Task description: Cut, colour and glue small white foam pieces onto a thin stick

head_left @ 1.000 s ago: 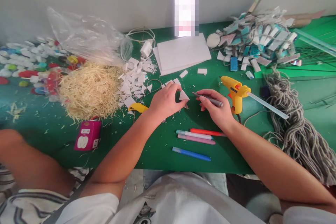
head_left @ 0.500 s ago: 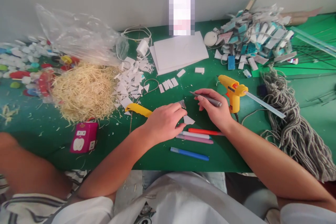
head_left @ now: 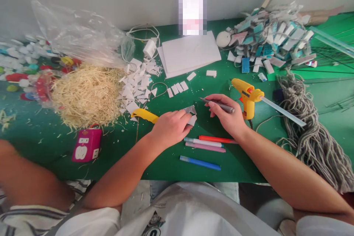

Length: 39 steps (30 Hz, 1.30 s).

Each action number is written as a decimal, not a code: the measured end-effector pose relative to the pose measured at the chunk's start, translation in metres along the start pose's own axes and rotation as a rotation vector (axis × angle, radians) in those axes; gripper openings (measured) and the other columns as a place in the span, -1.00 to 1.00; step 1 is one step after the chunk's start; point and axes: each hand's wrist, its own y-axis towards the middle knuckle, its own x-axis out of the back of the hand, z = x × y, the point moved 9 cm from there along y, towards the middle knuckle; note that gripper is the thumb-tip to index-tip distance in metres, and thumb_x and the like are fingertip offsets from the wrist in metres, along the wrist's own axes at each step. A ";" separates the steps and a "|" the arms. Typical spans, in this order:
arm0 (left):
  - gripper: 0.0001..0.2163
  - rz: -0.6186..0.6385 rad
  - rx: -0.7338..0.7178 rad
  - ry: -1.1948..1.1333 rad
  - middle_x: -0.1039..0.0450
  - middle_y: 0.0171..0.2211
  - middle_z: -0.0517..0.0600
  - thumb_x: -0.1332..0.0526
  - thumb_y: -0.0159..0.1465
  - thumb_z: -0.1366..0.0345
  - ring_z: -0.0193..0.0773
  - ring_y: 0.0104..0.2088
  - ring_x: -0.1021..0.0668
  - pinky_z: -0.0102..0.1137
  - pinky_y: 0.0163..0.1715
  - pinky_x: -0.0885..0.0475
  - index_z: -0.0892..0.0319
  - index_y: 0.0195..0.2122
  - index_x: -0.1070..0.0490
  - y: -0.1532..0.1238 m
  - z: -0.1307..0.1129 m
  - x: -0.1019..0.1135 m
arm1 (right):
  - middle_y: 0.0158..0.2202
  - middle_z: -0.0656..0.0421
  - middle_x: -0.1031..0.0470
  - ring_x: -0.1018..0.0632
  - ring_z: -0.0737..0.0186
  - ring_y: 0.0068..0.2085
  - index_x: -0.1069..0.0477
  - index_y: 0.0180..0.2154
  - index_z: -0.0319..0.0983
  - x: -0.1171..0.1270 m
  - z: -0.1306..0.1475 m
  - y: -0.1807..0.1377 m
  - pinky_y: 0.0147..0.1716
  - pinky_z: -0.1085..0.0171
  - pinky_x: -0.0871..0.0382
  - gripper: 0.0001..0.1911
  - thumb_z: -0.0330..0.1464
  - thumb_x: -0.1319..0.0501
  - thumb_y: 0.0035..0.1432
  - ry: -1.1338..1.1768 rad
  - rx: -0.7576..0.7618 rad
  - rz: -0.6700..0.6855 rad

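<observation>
My left hand (head_left: pixel 172 127) is closed, thumb and fingertips together on a small white piece (head_left: pixel 192 120) of card or foam board. Under and beside that hand lies a yellow utility knife (head_left: pixel 145 115), its grey blade (head_left: pixel 190 109) showing past the fingers. A slim grey pen (head_left: pixel 221 106) sits in my right hand (head_left: pixel 225 114), tip pointing left towards the white piece but apart from it. Below the hands lie a red marker (head_left: pixel 217 139), a white marker (head_left: pixel 204 142), a pink marker (head_left: pixel 206 147) and a blue marker (head_left: pixel 200 162).
A yellow glue gun (head_left: pixel 247 96) with a glue stick stands right of my right hand. Around are white sheets (head_left: pixel 190 53), white scraps (head_left: pixel 138 86), straw (head_left: pixel 88 94), a magenta box (head_left: pixel 86 145), grey yarn (head_left: pixel 304 118) and piled pieces (head_left: pixel 276 38). Another person's arm (head_left: pixel 24 173) is at left.
My left fingers have come together on the white piece, which has shifted slightly up and left towards the blade. My right hand keeps the pen in nearly the same place.
</observation>
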 end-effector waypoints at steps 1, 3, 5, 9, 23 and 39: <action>-0.88 0.001 0.029 0.019 -0.51 -0.37 0.00 -0.21 0.37 0.31 -0.17 -0.38 -0.62 -0.37 -0.44 -0.43 0.19 -0.17 -0.52 0.000 0.003 0.000 | -0.41 0.21 -0.57 -0.49 0.34 -0.51 -0.56 -0.22 -0.19 0.000 0.000 0.000 -0.46 0.26 -0.51 -0.64 -0.04 -0.37 0.11 0.002 -0.002 0.002; -0.88 -0.001 0.069 0.045 -0.50 -0.38 0.01 -0.20 0.36 0.31 -0.17 -0.39 -0.62 -0.37 -0.44 -0.42 0.18 -0.17 -0.52 0.000 0.007 0.000 | -0.42 0.21 -0.56 -0.48 0.34 -0.51 -0.56 -0.22 -0.19 -0.001 0.000 0.000 -0.47 0.26 -0.50 -0.64 -0.05 -0.37 0.11 -0.001 -0.003 0.004; -0.86 -0.013 0.082 0.051 -0.50 -0.36 0.01 -0.20 0.36 0.32 -0.17 -0.37 -0.62 -0.38 -0.43 -0.43 0.18 -0.13 -0.52 0.002 0.009 0.000 | -0.43 0.21 -0.56 -0.48 0.34 -0.51 -0.56 -0.21 -0.20 -0.001 -0.001 0.000 -0.47 0.26 -0.50 -0.63 -0.04 -0.37 0.11 -0.008 -0.007 0.005; -0.79 -0.081 0.048 0.038 -0.52 -0.35 -0.01 -0.20 0.35 0.36 -0.20 -0.36 -0.63 -0.39 -0.43 -0.43 0.19 -0.01 -0.50 0.003 0.008 0.004 | -0.42 0.20 -0.57 -0.49 0.32 -0.50 -0.57 -0.22 -0.18 -0.001 0.000 0.000 -0.47 0.25 -0.51 -0.60 0.00 -0.38 0.10 -0.018 -0.014 0.016; -0.78 -0.212 0.097 -0.035 -0.55 -0.35 0.00 -0.21 0.41 0.16 -0.24 -0.35 -0.62 -0.40 -0.40 -0.45 0.18 -0.19 -0.54 -0.003 0.014 0.005 | -0.53 0.20 -0.56 -0.50 0.30 -0.56 -0.51 -0.39 -0.19 -0.005 0.001 -0.003 -0.55 0.27 -0.48 -0.56 0.07 -0.36 0.10 -0.085 -0.028 0.068; -0.78 -0.204 0.105 0.030 -0.54 -0.33 0.03 -0.21 0.41 0.15 -0.18 -0.34 -0.61 -0.33 -0.37 -0.44 0.19 -0.22 -0.54 -0.003 0.008 0.000 | -0.54 0.21 -0.53 -0.49 0.31 -0.54 -0.51 -0.40 -0.18 -0.008 0.001 -0.003 -0.55 0.29 -0.45 -0.64 -0.02 -0.35 0.14 -0.112 -0.005 0.085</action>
